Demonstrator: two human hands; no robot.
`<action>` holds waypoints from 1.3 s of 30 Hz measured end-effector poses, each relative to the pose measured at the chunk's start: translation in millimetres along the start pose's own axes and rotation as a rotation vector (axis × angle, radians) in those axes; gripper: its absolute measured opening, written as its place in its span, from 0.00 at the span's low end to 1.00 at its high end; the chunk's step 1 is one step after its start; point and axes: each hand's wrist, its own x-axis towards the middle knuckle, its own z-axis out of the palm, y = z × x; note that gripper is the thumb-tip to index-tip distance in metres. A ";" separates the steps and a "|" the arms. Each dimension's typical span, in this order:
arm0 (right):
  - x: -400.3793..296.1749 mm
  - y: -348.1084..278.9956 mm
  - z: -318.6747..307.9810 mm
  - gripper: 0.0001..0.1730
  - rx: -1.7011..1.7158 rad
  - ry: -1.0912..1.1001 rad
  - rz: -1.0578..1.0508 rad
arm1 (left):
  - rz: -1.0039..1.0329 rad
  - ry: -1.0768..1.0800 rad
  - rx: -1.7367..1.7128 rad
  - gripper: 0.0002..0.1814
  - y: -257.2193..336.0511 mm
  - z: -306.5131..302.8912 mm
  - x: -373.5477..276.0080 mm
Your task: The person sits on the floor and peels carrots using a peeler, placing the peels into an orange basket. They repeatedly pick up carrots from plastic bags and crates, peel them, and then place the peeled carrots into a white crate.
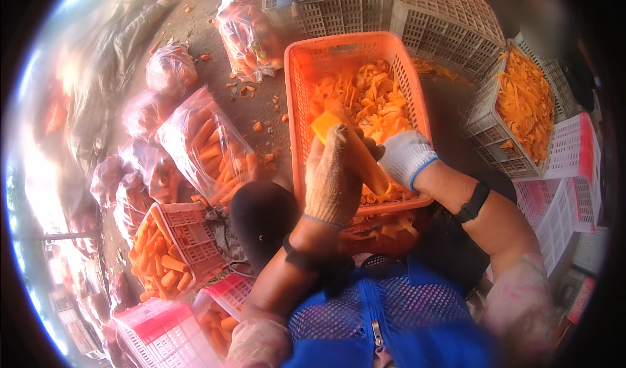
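My left hand [332,180], in a soiled tan knit glove, grips a thick carrot [366,165] with a bare orange surface. The carrot slants over the near half of an orange plastic crate [289,99]. Carrot peelings [374,92] lie heaped inside that crate. Close to the carrot, on its right side, is my right hand [408,158] in a white knit glove with a blue cuff. Its fingers are curled and face away from view, so whether it holds a tool is hidden.
To the left, a pink crate [193,243] holds peeled carrots [159,260]. Clear plastic bags of carrots [208,148] lie beyond it on the littered floor [257,106]. Grey crates [447,25] stand behind; another [481,118] at right is heaped with peelings [525,104].
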 end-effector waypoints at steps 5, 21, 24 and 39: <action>-12.0 20.0 -6.7 0.15 0.178 -0.041 -0.008 | 0.464 0.262 0.665 0.24 116.5 -21.0 -39.8; -75.5 -24.2 84.2 0.36 0.211 -0.368 -0.165 | -1.037 0.900 1.855 0.32 164.9 -329.6 -428.4; -79.7 -31.8 107.9 0.43 0.190 -0.350 -0.079 | -0.681 0.781 1.943 0.32 159.9 -343.8 -402.2; -74.4 -34.9 37.4 0.14 1.195 -0.242 0.357 | -0.017 0.565 1.415 0.22 108.1 -334.6 -73.5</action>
